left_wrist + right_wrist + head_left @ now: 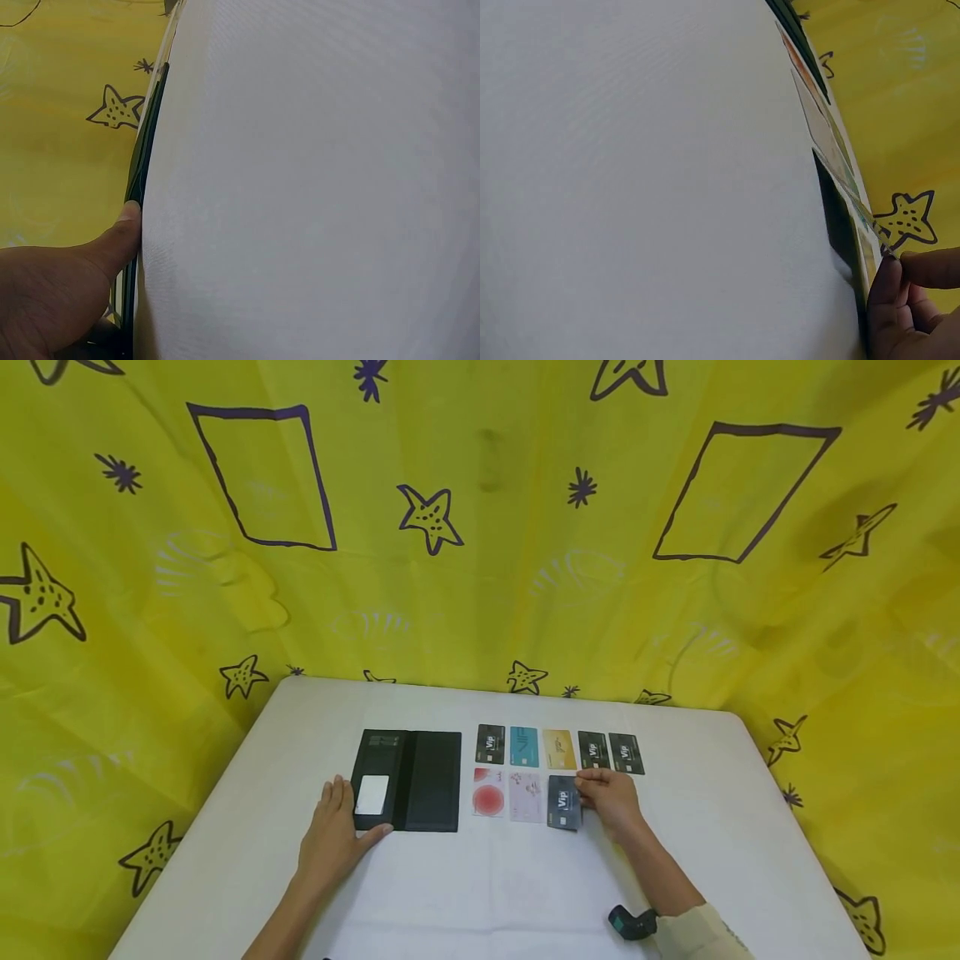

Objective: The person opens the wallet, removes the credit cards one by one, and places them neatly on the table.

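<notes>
A black bifold card wallet (433,785) lies opened flat on the white table, a white card (372,795) in its left half. My left hand (330,835) rests at the wallet's lower left corner, fingers along the left edge and thumb (129,217) against the front edge. Between right thumb and fingers, my right hand (613,802) pinches the right edge of a dark grey Vip card (562,803). In the right wrist view that card's pinched side is tilted up off the table. Left of it lie a pale pink card (527,798) and a card with a red circle (488,793).
Behind the front row stand out a black Vip card (491,745), a teal card (524,747), a gold card (558,750) and two more dark cards (626,753). A black strapped device (632,923) sits at the right wrist. A yellow curtain (487,593) hangs behind the table.
</notes>
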`<state>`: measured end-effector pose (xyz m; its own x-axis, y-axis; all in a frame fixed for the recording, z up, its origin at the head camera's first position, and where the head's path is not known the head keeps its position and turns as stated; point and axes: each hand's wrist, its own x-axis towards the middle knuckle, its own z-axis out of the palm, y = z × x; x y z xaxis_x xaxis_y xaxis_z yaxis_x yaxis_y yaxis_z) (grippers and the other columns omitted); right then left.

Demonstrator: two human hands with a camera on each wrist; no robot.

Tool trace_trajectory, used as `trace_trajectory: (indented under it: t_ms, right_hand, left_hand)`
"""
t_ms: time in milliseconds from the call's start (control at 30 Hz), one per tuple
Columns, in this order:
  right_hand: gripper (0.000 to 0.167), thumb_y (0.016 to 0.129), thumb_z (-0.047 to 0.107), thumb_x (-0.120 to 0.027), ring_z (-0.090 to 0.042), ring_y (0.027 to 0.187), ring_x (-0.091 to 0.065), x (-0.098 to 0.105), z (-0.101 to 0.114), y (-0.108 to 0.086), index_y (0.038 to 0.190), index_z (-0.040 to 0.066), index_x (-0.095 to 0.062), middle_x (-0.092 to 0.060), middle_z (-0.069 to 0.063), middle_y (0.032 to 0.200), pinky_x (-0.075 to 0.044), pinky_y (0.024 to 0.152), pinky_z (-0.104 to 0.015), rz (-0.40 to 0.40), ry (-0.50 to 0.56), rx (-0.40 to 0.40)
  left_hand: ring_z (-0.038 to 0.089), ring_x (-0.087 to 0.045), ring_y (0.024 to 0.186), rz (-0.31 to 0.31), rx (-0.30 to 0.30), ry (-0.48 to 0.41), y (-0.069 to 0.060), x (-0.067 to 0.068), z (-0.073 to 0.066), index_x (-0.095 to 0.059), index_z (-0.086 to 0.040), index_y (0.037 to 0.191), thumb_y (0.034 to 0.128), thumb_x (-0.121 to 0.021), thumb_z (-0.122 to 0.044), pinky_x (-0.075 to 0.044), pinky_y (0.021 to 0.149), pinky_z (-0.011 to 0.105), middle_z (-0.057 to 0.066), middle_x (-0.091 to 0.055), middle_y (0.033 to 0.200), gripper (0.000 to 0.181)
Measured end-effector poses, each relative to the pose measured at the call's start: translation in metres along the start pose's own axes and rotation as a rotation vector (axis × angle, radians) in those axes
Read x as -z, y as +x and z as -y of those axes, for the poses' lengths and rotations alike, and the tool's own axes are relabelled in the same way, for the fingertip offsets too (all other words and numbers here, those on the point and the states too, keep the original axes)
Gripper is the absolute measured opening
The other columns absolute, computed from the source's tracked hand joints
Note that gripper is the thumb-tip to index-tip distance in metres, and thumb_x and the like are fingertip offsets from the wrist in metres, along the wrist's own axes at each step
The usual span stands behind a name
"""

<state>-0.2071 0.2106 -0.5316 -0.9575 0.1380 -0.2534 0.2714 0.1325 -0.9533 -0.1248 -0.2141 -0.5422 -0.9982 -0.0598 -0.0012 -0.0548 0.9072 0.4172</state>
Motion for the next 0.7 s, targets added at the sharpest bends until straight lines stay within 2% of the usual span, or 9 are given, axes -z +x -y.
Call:
trace_trajectory:
  t_ms: [167,400,533,700]
  right_hand:
    - [0.016,0.095,-0.007,-0.07,-0.011,0.068,-0.064,-0.001,-0.004,0.002,0.107,-0.017,-0.067,-0.07,-0.011,0.084,-0.059,0.062,-0.023,-0.054,-0.118,0.088]
    - [0.011,0.092,0.0,-0.077,-0.013,0.066,-0.063,-0.002,-0.012,0.005,0.099,-0.007,-0.072,-0.07,-0.01,0.081,-0.054,0.056,-0.021,-0.156,-0.34,0.199]
    - [0.02,0.088,0.006,-0.085,-0.019,0.071,-0.063,-0.002,-0.013,0.004,0.097,-0.004,-0.07,-0.068,-0.011,0.083,-0.05,0.057,-0.022,-0.148,-0.434,0.212]
    - [0.037,0.078,0.008,-0.094,-0.024,0.081,-0.059,-0.006,-0.011,0.002,0.1,-0.002,-0.065,-0.064,-0.01,0.089,-0.049,0.062,-0.026,-0.087,-0.536,0.192]
  left_hand:
    - [0.054,-0.016,0.153,0.0,-0.002,0.004,0.0,-0.001,0.001,-0.028,0.022,0.153,0.0886,-0.083,-0.047,-0.031,0.116,0.065,0.038,-0.02,0.164,0.109]
    - [0.053,-0.016,0.154,-0.001,0.0,0.004,0.0,-0.002,0.002,-0.029,0.021,0.153,0.0882,-0.083,-0.047,-0.034,0.113,0.067,0.037,-0.02,0.164,0.109]
    - [0.053,-0.016,0.154,0.001,0.001,0.001,-0.001,-0.002,0.002,-0.028,0.021,0.154,0.0884,-0.083,-0.048,-0.034,0.114,0.067,0.037,-0.02,0.164,0.11]
    - [0.053,-0.017,0.154,-0.002,-0.002,-0.002,-0.001,-0.002,0.002,-0.029,0.021,0.154,0.0886,-0.083,-0.048,-0.034,0.114,0.067,0.037,-0.021,0.164,0.109]
